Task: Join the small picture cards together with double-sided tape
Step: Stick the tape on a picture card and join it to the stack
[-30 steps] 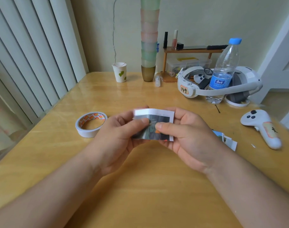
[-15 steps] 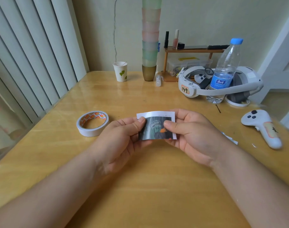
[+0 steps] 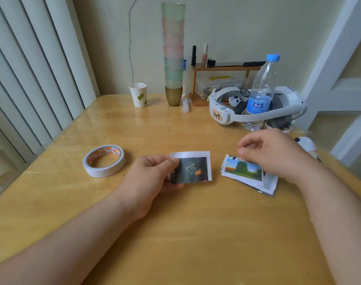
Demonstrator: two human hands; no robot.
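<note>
On the wooden table [image 3: 175, 233] your left hand [image 3: 148, 179] pinches a dark picture card [image 3: 193, 168] by its left edge, thumb on top. Just right, your right hand [image 3: 274, 155] hovers over a stack of cards [image 3: 247, 173], fingers curled, thumbtip meeting fingertip; whether they touch it is unclear. The tape roll [image 3: 103, 160] lies left.

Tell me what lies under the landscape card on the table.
The landscape card tops a loose pile of cards; white borders and dark edges peek out below and right. Their pictures are covered, and the right hand hides the pile's far edge.
</note>
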